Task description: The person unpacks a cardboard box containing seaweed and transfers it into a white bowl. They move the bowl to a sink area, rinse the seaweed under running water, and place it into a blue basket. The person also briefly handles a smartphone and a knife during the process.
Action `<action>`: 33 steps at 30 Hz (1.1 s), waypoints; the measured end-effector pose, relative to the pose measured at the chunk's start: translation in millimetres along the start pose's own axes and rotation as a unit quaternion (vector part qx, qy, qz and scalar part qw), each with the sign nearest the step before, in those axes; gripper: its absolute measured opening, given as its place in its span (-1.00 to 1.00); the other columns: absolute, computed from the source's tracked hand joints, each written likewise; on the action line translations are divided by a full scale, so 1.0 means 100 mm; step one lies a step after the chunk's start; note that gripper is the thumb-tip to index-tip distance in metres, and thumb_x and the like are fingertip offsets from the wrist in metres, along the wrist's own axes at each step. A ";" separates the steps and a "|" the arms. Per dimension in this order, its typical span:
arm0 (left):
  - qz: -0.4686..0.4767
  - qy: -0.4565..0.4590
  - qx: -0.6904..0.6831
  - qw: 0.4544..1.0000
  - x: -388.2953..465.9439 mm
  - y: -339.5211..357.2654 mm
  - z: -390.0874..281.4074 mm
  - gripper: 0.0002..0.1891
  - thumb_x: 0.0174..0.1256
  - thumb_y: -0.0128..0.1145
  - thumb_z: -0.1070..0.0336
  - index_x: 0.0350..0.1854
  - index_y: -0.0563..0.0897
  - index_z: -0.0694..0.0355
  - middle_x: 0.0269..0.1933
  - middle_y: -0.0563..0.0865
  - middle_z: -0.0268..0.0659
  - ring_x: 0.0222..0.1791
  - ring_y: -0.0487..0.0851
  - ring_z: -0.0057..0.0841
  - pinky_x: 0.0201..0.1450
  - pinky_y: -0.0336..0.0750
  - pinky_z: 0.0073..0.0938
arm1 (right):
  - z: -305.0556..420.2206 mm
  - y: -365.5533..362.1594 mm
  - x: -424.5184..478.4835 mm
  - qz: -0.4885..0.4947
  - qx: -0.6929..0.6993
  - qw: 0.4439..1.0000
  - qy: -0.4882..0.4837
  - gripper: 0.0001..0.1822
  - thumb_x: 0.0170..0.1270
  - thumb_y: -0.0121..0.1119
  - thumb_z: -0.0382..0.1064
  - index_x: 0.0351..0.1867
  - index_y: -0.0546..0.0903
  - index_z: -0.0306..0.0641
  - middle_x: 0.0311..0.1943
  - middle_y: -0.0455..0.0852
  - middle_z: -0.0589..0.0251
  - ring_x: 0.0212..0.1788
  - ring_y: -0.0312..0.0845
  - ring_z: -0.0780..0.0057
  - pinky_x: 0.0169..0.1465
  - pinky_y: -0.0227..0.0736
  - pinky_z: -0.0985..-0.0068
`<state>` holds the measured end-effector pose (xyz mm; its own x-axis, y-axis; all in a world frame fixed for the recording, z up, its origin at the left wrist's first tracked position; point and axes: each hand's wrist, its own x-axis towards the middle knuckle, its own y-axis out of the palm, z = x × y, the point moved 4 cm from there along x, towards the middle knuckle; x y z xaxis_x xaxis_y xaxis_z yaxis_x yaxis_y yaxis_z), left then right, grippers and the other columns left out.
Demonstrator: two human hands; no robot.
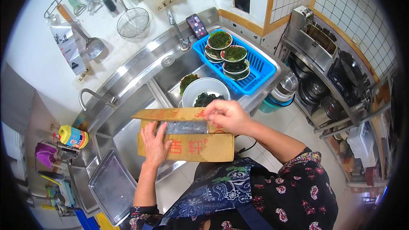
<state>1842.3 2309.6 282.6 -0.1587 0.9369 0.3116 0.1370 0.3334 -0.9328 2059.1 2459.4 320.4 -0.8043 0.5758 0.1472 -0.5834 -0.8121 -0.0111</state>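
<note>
A brown cardboard box with red printing lies before me, its top flaps parted. Clear plastic film shows in the gap. My left hand lies on the left end of the box, fingers spread, with the fingertips over the opening by the film. Above the right end, my right hand has bent fingers close to the far flap; whether they pinch it cannot be told. Just beyond the box, a white bowl holds dark green seaweed. A small bowl of greens is partly hidden behind it.
A blue plastic basket at the sink's right holds several small bowls of greens, some stacked. A phone leans behind it. Taps rise along the steel sink. A metal tray lies lower left, near a yellow bottle.
</note>
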 end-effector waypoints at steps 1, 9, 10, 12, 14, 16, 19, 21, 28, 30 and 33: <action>-0.026 -0.014 -0.011 1.000 -0.01 0.02 0.00 -0.20 -0.24 0.45 0.32 0.19 0.36 0.17 0.18 0.32 -0.04 0.26 0.24 -0.07 0.37 -0.06 0.13 | 0.03 -0.08 -0.01 -0.033 -0.024 0.998 -0.044 -0.80 0.18 0.15 -0.41 -0.15 0.55 -0.34 -0.28 0.66 0.20 -0.22 0.61 0.43 -0.12 0.49 0.52; -0.096 -0.079 0.005 0.992 -0.18 0.21 0.09 -0.27 -0.34 0.50 0.37 -0.05 0.32 0.32 0.11 0.33 0.02 0.16 0.28 -0.03 0.25 0.13 -0.07 | -0.48 0.08 0.11 0.096 -0.536 0.838 0.037 -0.22 -0.16 0.44 -0.03 0.15 0.39 -0.22 0.10 0.39 0.11 0.17 0.24 0.15 0.17 0.10 0.25; -0.099 -0.086 0.000 0.991 -0.19 0.23 0.09 -0.28 -0.34 0.50 0.36 -0.06 0.34 0.31 0.09 0.35 0.01 0.14 0.29 -0.03 0.25 0.13 -0.05 | -0.49 0.09 0.11 0.103 -0.540 0.834 0.038 -0.19 -0.18 0.45 -0.03 0.16 0.38 -0.23 0.08 0.40 0.10 0.16 0.25 0.15 0.16 0.11 0.25; -0.108 -0.099 -0.009 0.989 -0.20 0.26 0.12 -0.31 -0.35 0.51 0.34 -0.07 0.39 0.28 0.04 0.38 0.00 0.10 0.31 -0.03 0.25 0.14 -0.02 | -0.49 0.11 0.14 0.115 -0.548 0.828 0.035 -0.15 -0.20 0.46 -0.01 0.18 0.35 -0.23 0.04 0.41 0.08 0.13 0.27 0.16 0.12 0.12 0.25; -0.156 -0.102 -0.045 0.981 -0.24 0.28 0.15 -0.38 -0.29 0.46 0.41 -0.10 0.40 0.28 0.02 0.37 -0.02 0.09 0.32 -0.07 0.25 0.14 -0.06 | -0.45 0.10 0.18 0.127 -0.548 0.825 0.051 -0.10 -0.24 0.47 0.02 0.19 0.33 -0.25 0.01 0.43 0.07 0.12 0.28 0.16 0.13 0.12 0.23; -0.212 -0.120 -0.103 0.964 -0.37 0.27 0.14 -0.46 -0.21 0.39 0.47 -0.11 0.40 0.28 -0.02 0.37 -0.06 0.07 0.33 -0.15 0.21 0.19 -0.16 | -0.44 0.08 0.22 0.137 -0.555 0.818 0.068 -0.06 -0.27 0.49 0.07 0.19 0.32 -0.26 -0.01 0.45 0.07 0.11 0.30 0.14 0.13 0.15 0.21; -0.275 -0.158 -0.152 0.936 -0.74 0.22 -0.04 -0.58 -0.04 0.23 0.53 -0.09 0.38 0.29 -0.08 0.36 -0.14 0.04 0.35 -0.31 0.09 0.32 -0.34 | -0.49 0.00 0.33 0.150 -0.557 0.811 0.102 -0.03 -0.33 0.50 0.15 0.13 0.33 -0.29 -0.03 0.48 0.07 0.07 0.35 0.09 0.10 0.26 0.19; -0.278 -0.210 -0.196 0.917 -1.11 0.27 -0.12 -0.64 0.05 0.16 0.54 -0.08 0.39 0.27 -0.08 0.36 -0.18 0.01 0.35 -0.38 0.05 0.37 -0.36 | -0.59 -0.03 0.41 0.182 -0.524 0.821 0.134 -0.02 -0.36 0.51 0.21 0.08 0.35 -0.33 -0.04 0.50 0.04 0.04 0.41 0.06 0.06 0.34 0.19; -0.018 -0.471 -0.737 0.485 -1.76 0.97 -0.41 -0.58 0.36 0.07 0.16 0.13 0.24 0.17 0.09 0.34 -0.13 0.09 0.42 -0.28 0.09 0.38 -0.21 | -0.60 -0.01 0.44 0.234 -0.516 0.812 0.143 -0.13 -0.27 0.46 0.21 -0.05 0.35 -0.38 -0.10 0.60 -0.06 -0.04 0.55 0.06 -0.03 0.44 0.23; 0.006 -0.430 -0.761 0.486 -1.69 0.94 -0.49 -0.49 0.36 0.02 0.00 0.20 0.17 0.11 0.18 0.31 -0.12 0.16 0.39 -0.22 0.10 0.38 -0.15 | -0.60 0.07 0.41 0.240 -0.496 0.820 0.157 -0.17 -0.22 0.44 0.19 -0.06 0.35 -0.37 -0.10 0.61 -0.07 -0.03 0.55 0.05 -0.03 0.43 0.24; 0.020 -0.426 -0.762 0.487 -1.35 0.81 -0.65 -0.38 0.33 0.02 -0.13 0.26 0.11 0.07 0.27 0.28 -0.13 0.19 0.37 -0.19 0.09 0.37 -0.10 | -0.58 0.12 0.22 0.236 -0.466 0.832 0.184 -0.21 -0.15 0.42 0.15 -0.01 0.34 -0.35 -0.06 0.58 -0.09 0.00 0.53 0.05 0.01 0.42 0.28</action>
<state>1938.9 2217.0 176.4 -0.3858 0.7788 -0.4946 0.6203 0.6158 0.4858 2027.9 2467.3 265.9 -0.8485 0.3424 -0.4034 0.1120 -0.6288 -0.7694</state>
